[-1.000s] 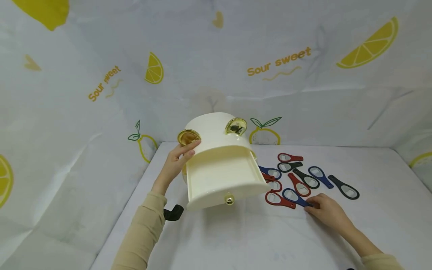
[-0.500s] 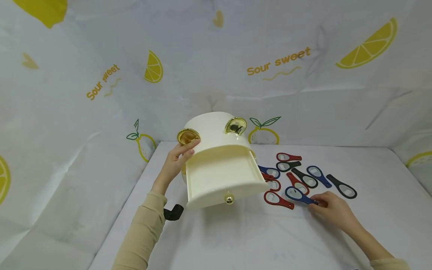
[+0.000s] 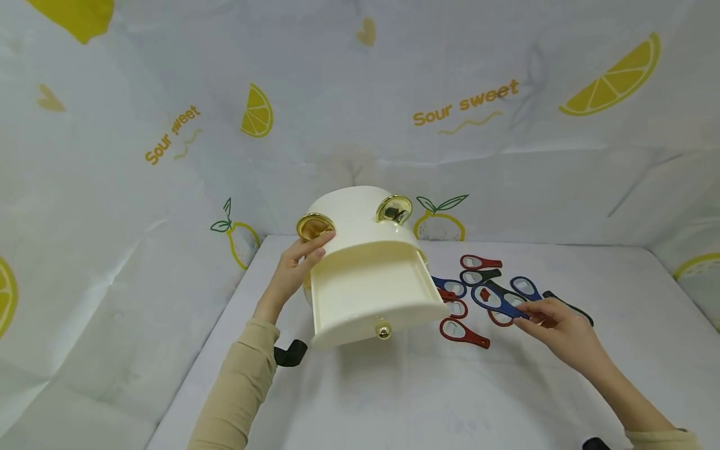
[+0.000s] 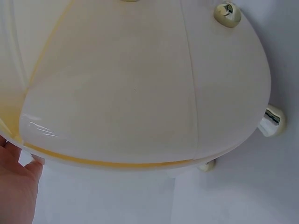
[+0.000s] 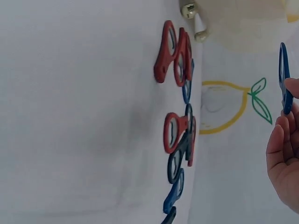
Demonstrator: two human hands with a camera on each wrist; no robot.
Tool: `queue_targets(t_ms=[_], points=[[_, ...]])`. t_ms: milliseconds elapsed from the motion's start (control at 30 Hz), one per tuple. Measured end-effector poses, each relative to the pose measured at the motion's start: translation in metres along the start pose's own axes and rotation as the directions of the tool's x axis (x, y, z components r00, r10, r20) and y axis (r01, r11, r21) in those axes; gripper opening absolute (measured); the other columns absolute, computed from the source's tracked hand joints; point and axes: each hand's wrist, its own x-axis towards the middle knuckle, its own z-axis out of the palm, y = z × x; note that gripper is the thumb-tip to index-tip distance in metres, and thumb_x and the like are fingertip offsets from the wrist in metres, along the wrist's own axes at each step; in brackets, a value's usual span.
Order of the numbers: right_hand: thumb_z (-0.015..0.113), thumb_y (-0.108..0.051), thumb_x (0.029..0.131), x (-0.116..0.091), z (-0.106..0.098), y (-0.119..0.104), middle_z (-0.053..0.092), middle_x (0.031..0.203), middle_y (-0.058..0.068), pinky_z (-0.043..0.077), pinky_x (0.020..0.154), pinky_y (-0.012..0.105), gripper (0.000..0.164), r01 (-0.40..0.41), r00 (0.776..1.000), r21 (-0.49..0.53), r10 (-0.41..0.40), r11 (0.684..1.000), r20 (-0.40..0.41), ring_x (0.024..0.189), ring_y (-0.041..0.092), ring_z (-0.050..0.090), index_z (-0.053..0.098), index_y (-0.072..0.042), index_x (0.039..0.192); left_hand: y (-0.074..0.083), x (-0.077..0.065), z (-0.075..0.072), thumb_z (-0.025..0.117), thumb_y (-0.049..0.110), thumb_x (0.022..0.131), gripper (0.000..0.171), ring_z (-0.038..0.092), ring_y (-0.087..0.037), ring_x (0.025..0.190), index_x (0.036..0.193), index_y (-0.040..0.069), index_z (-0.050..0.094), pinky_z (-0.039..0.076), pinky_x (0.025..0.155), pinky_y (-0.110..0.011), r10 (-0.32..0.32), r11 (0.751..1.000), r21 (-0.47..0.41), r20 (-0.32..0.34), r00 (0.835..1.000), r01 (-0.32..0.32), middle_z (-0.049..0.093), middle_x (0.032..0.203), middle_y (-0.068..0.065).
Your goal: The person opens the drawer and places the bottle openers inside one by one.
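A cream-white box (image 3: pixel 354 215) with two gold discs on its upper part stands mid-table, its shallow drawer (image 3: pixel 371 281) pulled out towards me. My left hand (image 3: pixel 289 269) rests against the box's left side, fingers by the left gold disc. In the left wrist view, that hand (image 4: pixel 18 182) lies at the box's rim. With my right hand (image 3: pixel 562 325) I pinch a blue magnifying glass (image 3: pixel 497 303) by its handle, raised above the others. The right wrist view shows this blue magnifier (image 5: pixel 284 74) edge-on between thumb and fingers.
Several red, black and blue magnifying glasses lie right of the box, among them a red one (image 3: pixel 464 332) in front and a blue one (image 3: pixel 525 286) behind. A gold knob (image 3: pixel 383 330) sticks out of the drawer front. A lemon-print sheet (image 3: pixel 349 112) hangs behind the table.
My right hand has lifted the blue magnifying glass off the table, up and away from the red one beside it. The left hand and box have stayed in place.
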Motion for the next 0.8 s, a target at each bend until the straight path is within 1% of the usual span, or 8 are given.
queue_targets(t_ms=[167, 333, 533, 667, 733, 800], points=[[0.072, -0.022, 0.082, 0.006, -0.013, -0.017, 0.052, 0.082, -0.010, 0.043, 0.059, 0.012, 0.023, 0.011, 1.000, 0.045, -0.010, 0.999, -0.011, 0.072, -0.008, 0.047, 0.070, -0.008, 0.099, 0.000, 0.001, -0.001, 0.050, 0.025, 0.097, 0.036, 0.035, -0.019, 0.135, 0.133, 0.023, 0.053, 0.030, 0.109, -0.048, -0.004, 1.000, 0.005, 0.006, 1.000, 0.004, 0.045, 0.143, -0.001], [0.072, -0.019, 0.082, 0.012, -0.020, -0.034, 0.052, 0.084, -0.018, 0.042, 0.060, 0.010, 0.021, 0.065, 0.998, 0.088, -0.062, 0.994, -0.032, 0.072, -0.007, 0.050, 0.069, -0.009, 0.101, 0.000, -0.001, -0.001, 0.050, 0.026, 0.097, 0.037, 0.036, -0.020, 0.134, 0.133, 0.022, 0.053, 0.029, 0.108, -0.049, -0.002, 1.000, 0.013, 0.008, 1.000, 0.002, 0.045, 0.143, -0.002], [0.072, -0.014, 0.082, 0.020, -0.028, -0.049, 0.051, 0.087, -0.019, 0.042, 0.061, 0.010, 0.020, 0.123, 0.992, 0.123, -0.117, 0.985, -0.054, 0.075, -0.006, 0.049, 0.068, -0.010, 0.102, -0.001, 0.000, 0.000, 0.050, 0.025, 0.097, 0.037, 0.035, -0.021, 0.135, 0.133, 0.020, 0.053, 0.029, 0.108, -0.049, 0.004, 1.000, 0.003, 0.007, 1.000, -0.004, 0.044, 0.143, -0.003], [0.072, -0.012, 0.081, 0.024, -0.030, -0.059, 0.051, 0.087, -0.018, 0.041, 0.062, 0.010, 0.020, 0.161, 0.986, 0.142, -0.152, 0.977, -0.072, 0.076, -0.005, 0.048, 0.069, -0.010, 0.101, 0.001, 0.001, 0.000, 0.050, 0.022, 0.097, 0.036, 0.034, -0.021, 0.135, 0.133, 0.019, 0.053, 0.029, 0.108, -0.049, -0.023, 1.000, 0.003, 0.005, 1.000, 0.023, 0.043, 0.144, -0.004], [0.072, -0.010, 0.081, 0.025, -0.031, -0.064, 0.052, 0.087, -0.017, 0.041, 0.064, 0.007, 0.020, 0.187, 0.981, 0.155, -0.175, 0.970, -0.088, 0.077, -0.005, 0.047, 0.069, -0.009, 0.100, 0.004, 0.000, 0.000, 0.050, 0.018, 0.097, 0.037, 0.034, -0.023, 0.136, 0.133, 0.017, 0.053, 0.029, 0.109, -0.050, -0.040, 0.999, 0.001, 0.005, 0.999, 0.040, 0.043, 0.144, -0.006], [0.072, -0.007, 0.080, 0.027, -0.030, -0.069, 0.053, 0.088, -0.016, 0.041, 0.066, 0.005, 0.020, 0.209, 0.976, 0.176, -0.192, 0.962, -0.108, 0.079, -0.003, 0.047, 0.069, -0.008, 0.100, 0.013, -0.001, 0.000, 0.049, 0.015, 0.097, 0.037, 0.034, -0.025, 0.136, 0.133, 0.013, 0.052, 0.029, 0.108, -0.050, -0.042, 0.999, -0.001, 0.006, 0.999, 0.042, 0.042, 0.144, -0.009]])
